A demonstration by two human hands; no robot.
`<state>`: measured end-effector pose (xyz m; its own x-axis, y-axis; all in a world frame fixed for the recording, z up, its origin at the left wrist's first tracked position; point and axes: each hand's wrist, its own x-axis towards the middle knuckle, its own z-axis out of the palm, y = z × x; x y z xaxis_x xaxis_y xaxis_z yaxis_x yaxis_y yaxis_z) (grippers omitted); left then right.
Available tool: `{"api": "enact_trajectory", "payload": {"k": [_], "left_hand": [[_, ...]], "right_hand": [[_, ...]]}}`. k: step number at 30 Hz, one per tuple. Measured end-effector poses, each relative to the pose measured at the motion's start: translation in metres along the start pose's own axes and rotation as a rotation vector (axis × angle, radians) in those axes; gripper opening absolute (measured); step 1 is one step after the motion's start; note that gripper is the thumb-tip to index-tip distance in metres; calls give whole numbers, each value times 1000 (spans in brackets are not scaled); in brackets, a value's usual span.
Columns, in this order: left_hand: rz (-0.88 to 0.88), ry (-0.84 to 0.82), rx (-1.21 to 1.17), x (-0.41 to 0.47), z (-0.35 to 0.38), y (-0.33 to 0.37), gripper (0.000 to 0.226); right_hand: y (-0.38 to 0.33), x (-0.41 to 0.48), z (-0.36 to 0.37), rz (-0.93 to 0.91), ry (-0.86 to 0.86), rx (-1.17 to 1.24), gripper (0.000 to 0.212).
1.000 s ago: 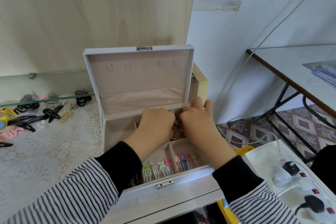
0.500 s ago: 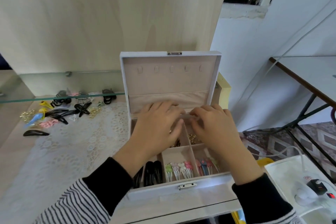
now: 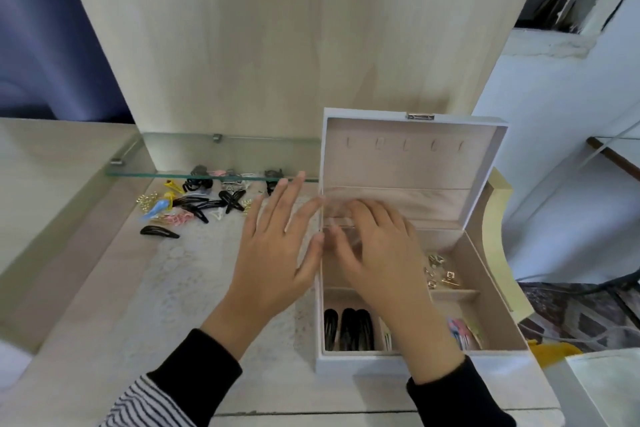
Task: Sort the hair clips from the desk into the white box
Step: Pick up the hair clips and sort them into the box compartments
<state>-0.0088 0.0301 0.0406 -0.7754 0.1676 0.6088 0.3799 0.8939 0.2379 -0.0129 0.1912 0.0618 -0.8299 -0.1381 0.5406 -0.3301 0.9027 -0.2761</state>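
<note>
Left grip [image 3: 273, 253] is flat out over the table [image 3: 104, 322], fingers straight and spread wide, nothing in it. The thumb is right by the left wall of the white box [image 3: 408, 362]. Right grip [image 3: 384, 260] is over the far-left part of the box. Fingers are fanned and loose and v. blurred. Nothing visible in it, and I can't tell if the tips touch the lining.

The box sits on the right side of the table w/ its lid [image 3: 408, 156] standing up at the far side. Inside:
- Three black clips [image 3: 348, 329] lie side by side in the near-left compartment.
- Gold clips [image 3: 440, 270] are in the far-right one.
- Pink & blue clips [image 3: 462, 331] are near-right, partly hidden by my right wrist.

The unsorted hair clips [image 3: 201, 201] are in a heap far left on the table, at the edge of the glass shelf [image 3: 221, 156]. They're mostly black, plus a blue one [image 3: 159, 208] and some yellow, pink and gold. One black clip [image 3: 159, 231] lies apart on the near side of the heap. My left grip is well short of the heap, between it and the box.
</note>
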Motion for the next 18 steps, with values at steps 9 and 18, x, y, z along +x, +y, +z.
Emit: {"api": "enact_trajectory", "payload": {"k": [9, 18], "left_hand": [[-314, 90, 131, -36, -15, -86, 46], [-619, -43, 221, -55, -31, -146, 50]], "right_hand": [[-95, 9, 26, -80, 61, 216, 34], [-142, 10, 82, 10, -4, 149, 41]]}}
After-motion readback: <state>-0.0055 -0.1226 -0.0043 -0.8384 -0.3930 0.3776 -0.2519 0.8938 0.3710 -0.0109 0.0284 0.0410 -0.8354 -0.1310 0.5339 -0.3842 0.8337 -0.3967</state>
